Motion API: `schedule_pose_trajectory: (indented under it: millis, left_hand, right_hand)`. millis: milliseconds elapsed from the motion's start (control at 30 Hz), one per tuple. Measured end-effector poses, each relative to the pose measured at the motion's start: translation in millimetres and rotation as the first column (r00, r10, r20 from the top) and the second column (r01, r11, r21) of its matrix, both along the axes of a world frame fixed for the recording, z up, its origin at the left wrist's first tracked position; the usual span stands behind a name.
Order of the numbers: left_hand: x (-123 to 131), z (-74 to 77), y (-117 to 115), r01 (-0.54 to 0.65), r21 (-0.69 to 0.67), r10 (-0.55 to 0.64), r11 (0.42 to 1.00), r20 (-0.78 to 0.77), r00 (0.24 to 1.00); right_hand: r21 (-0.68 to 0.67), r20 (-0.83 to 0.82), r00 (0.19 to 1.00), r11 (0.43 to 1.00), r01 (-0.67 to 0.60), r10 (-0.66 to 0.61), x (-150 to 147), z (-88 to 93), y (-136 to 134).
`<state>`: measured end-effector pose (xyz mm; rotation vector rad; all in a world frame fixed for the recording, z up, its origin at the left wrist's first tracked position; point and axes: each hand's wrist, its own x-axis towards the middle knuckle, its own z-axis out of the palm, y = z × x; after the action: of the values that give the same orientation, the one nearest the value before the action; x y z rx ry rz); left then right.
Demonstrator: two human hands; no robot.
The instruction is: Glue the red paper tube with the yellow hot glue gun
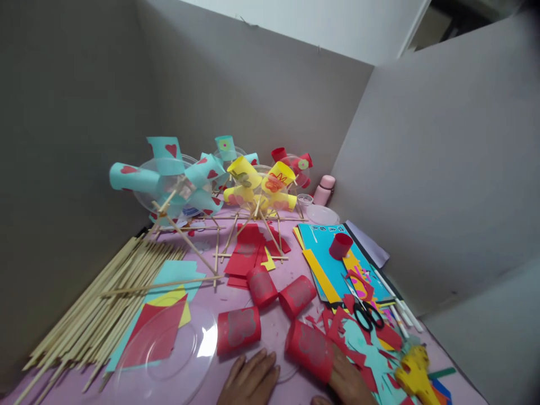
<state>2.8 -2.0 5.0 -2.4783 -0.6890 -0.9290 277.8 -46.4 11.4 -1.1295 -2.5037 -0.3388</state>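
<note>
Rests the left hand (248, 379) palm down near the disc's close side, fingers stretched out and slightly apart. Has the right hand (350, 379) at one end of the nearest red tube (310, 351), fingers mostly hidden by the paper; cannot tell whether clamped on it or only slipped inside. To the left, just beyond the left fingertips, the left red tube (239, 331). Farther in, the far left red tube (261, 287) and far right red tube (297, 295), all four set around the middle of a clear disc (272, 332) on the pink surface (296, 256), with greyish drawings on the sides.

At near left, a clear plate (198, 315) over part of a red sheet (158, 329), with a bundle of wooden sticks (101, 298) alongside. At near right, a yellow glue gun (415, 371), then coloured paper scraps (358, 340) and black-handled scissors (368, 316).

Beyond the four tubes, a stack of red paper (247, 250); to its right, a blue folder (323, 239) with a single red tube (340, 246) on top.

Farther back, stick stands bearing a pale blue wheel (169, 160), a yellow wheel (244, 171) and a red wheel (302, 163). Near the right wall, a pink bottle (324, 191); behind everything, a grey partition (261, 84).
</note>
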Motion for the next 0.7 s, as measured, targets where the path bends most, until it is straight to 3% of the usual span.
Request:
schedule_pose_trajectory:
  millis: [267, 433, 567, 700]
  left_hand:
    - [3.9, -6.2, -1.5, 0.008, 0.003, -0.008, 1.000, 0.094, 0.996]
    - [3.1, -1.8, -2.0, 0.005, 0.004, -0.005, 1.000, 0.043, 0.999]
    - [2.6, -3.7, -2.5, 0.015, 0.001, -0.015, 1.000, 0.094, 0.995]
    - [1.6, -4.6, -3.5, 0.030, -0.065, -0.026, 0.997, 0.064, 0.998]
  right_hand:
    - [0.045, 0.003, 0.999, 0.998, -0.037, 0.037, -3.9, 6.0, 4.1]
    - [0.035, -0.030, 0.999, 0.998, -0.044, 0.045, -3.1, 5.3, 1.7]
    - [0.006, -0.071, 0.997, 1.000, 0.009, -0.009, 3.8, -4.4, -5.6]
    - [0.059, -0.184, 0.977, 0.991, 0.124, -0.111, 12.1, -6.7, -18.6]
